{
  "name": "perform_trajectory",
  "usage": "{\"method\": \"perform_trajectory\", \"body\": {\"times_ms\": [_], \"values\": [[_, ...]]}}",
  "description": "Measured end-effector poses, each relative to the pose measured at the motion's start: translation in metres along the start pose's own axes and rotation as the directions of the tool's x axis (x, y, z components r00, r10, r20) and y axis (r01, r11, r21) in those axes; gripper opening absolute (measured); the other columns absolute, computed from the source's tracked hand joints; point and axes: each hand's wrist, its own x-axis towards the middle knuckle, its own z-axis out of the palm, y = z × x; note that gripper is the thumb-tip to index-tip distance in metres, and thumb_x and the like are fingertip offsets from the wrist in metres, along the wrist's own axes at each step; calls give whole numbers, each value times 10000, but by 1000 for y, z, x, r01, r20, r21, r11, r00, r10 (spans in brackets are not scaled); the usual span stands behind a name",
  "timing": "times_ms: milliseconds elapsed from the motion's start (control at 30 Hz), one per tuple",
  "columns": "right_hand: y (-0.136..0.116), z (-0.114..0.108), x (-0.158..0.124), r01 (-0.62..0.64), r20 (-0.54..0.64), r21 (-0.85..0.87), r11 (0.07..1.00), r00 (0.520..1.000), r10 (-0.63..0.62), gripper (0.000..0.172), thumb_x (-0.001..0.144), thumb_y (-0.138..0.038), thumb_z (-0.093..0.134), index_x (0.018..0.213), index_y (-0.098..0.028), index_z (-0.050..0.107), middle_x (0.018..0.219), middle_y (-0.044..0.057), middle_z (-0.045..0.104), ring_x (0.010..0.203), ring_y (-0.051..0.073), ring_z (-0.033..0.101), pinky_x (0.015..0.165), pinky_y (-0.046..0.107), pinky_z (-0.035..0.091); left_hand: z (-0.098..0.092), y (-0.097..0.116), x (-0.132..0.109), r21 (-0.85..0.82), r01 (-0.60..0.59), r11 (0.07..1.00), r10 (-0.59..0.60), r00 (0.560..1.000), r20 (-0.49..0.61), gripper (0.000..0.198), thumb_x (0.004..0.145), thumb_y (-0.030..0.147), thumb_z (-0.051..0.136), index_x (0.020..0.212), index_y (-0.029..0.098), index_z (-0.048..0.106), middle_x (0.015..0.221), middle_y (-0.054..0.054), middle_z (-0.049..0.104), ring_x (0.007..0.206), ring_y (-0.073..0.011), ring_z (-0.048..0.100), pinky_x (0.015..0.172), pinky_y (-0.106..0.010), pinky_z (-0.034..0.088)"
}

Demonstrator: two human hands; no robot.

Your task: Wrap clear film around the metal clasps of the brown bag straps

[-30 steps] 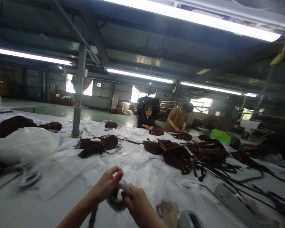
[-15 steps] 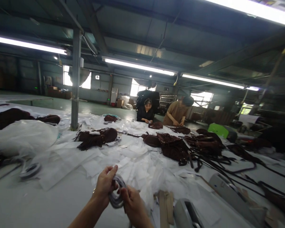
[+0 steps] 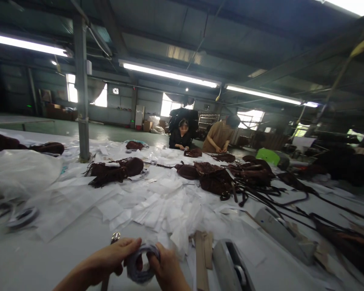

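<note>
Both my hands grip one grey roll of tape (image 3: pixel 141 264) low in the head view, just above the white table (image 3: pixel 33 258). My left hand (image 3: pixel 112 258) pinches the roll's left side, fingers curled. On the right side my right hand (image 3: pixel 166 268) closes around it, thumb on the rim. A small metal ring (image 3: pixel 115 236) shows just above my left hand. A dark strap (image 3: pixel 104 283) hangs below my left hand.
White paper sheets (image 3: pixel 157 206) litter the table's middle. Brown fringed bags (image 3: pixel 115 169) and a bag pile with straps (image 3: pixel 230 178) lie beyond. Wooden strips (image 3: pixel 202 258) and a grey tool (image 3: pixel 230 264) sit right of my hands. Two people (image 3: pixel 200 137) work at the far end. A post (image 3: pixel 81 89) stands left.
The view has tilted down and my hands with the roll have sunk lower in the picture, closer to the table. My grip on the roll has stayed.
</note>
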Motion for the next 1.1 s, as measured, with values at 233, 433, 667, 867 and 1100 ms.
{"method": "perform_trajectory", "body": {"times_ms": [233,433,667,867,1100], "values": [[-8,19,-14,-58,-13,-154,986,998,57,99,843,-250,521,832,-183,593,663,52,704,589,202,667,493,260,246,9,-12,-12,-190,254,948,-245,967,72,632,615,768,626,902,205,613,759,4,631,356,-11,298,328,-162,62],[-10,11,-21,-32,11,-77,997,999,33,184,876,-333,490,819,-184,580,643,26,683,558,163,626,493,242,290,20,-26,-5,-351,146,925,-162,987,-17,594,566,743,693,699,211,463,470,105,450,268,8,148,294,-170,13],[-4,-2,-23,-29,149,96,995,989,14,212,772,-395,655,801,-187,623,655,17,688,572,167,622,471,233,297,22,-14,-7,-224,177,958,-177,984,20,665,654,852,456,682,192,527,425,38,504,224,-19,215,261,-172,42],[-8,9,-19,125,293,-286,950,955,-37,188,762,-309,662,874,-158,656,708,79,740,658,266,720,448,281,207,5,6,-16,271,173,947,-215,968,133,402,740,591,627,922,234,583,645,-15,661,273,-70,318,294,-180,109],[-21,6,-13,155,275,-336,929,960,-60,164,831,-273,560,781,-145,650,677,105,727,640,244,714,462,289,163,10,2,-10,769,-184,612,320,947,-28,329,724,508,651,612,201,614,571,9,486,569,-171,442,493,-260,210]]}}
